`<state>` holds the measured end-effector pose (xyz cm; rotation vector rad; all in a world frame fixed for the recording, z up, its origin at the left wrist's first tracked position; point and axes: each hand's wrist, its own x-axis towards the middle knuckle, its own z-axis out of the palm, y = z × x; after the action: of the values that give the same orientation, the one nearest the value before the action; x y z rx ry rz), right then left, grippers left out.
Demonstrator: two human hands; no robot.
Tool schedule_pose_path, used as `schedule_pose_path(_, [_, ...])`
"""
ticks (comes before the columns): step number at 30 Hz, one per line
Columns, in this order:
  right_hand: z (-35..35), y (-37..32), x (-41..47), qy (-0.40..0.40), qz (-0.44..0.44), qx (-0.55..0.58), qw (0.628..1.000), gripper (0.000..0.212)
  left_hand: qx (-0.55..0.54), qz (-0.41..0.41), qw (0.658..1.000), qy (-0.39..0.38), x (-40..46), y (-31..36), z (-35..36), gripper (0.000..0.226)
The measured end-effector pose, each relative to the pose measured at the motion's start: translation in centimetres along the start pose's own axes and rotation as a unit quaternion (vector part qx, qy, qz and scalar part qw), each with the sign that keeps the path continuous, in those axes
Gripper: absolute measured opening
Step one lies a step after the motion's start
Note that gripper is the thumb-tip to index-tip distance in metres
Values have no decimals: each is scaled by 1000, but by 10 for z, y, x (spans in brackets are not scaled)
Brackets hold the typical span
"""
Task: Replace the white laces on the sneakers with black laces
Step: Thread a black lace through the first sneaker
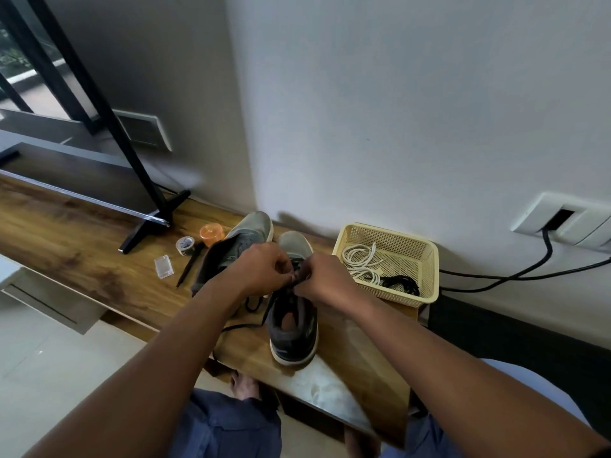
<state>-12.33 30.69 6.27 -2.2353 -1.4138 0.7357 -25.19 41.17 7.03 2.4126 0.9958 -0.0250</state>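
Observation:
Two grey sneakers stand on the wooden shelf [82, 259]. The right sneaker [292, 328] points away from me, heel toward me. My left hand [261, 271] and my right hand [325, 280] meet over its tongue, and both pinch a black lace [269, 309] at the eyelets. The lace's loose ends trail down the shoe's left side and across the shelf. The left sneaker [244, 241] lies behind my left hand, partly hidden. A cream plastic basket [426, 259] to the right holds a coil of white laces [362, 262] and a bundle of black lace [401, 282].
A TV on a black stand [152, 223] fills the left of the shelf. Near the left sneaker lie an orange lid [211, 233], a tape roll [185, 244], a clear plastic box [163, 266] and a black pen [190, 266]. Black cables [529, 269] run from a wall socket [565, 221].

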Motion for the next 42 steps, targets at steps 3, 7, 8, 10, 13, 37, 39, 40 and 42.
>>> schedule_pose_path(3, [0,3,1,0,33,51,998,15,25,-4,1000,11,3,1,5,11])
schedule_pose_path(7, [2,10,9,-2,96,131,987,14,49,-11,998,28,6,5,11,9])
schedule_pose_path(8, [3,11,11,-8,116,153,981,15,53,-11,998,31,6,5,11,10])
schedule_pose_path(10, [4,13,14,-18,147,188,971,17,57,-14,998,39,6,4,12,10])
schedule_pose_path(13, [6,17,17,-26,174,231,957,21,59,-18,997,51,7,2,14,10])
schedule_pose_path(37, [4,20,22,-30,101,177,979,12,91,11,992,88,13,-4,29,17])
schedule_pose_path(39, [6,22,23,9,33,40,999,6,78,11,994,75,13,-6,27,13])
schedule_pose_path(40, [7,22,23,29,9,-2,1000,7,63,11,996,60,13,-7,25,10])
schedule_pose_path(42, [9,23,25,42,-7,-17,999,8,16,11,999,32,12,-11,21,7])
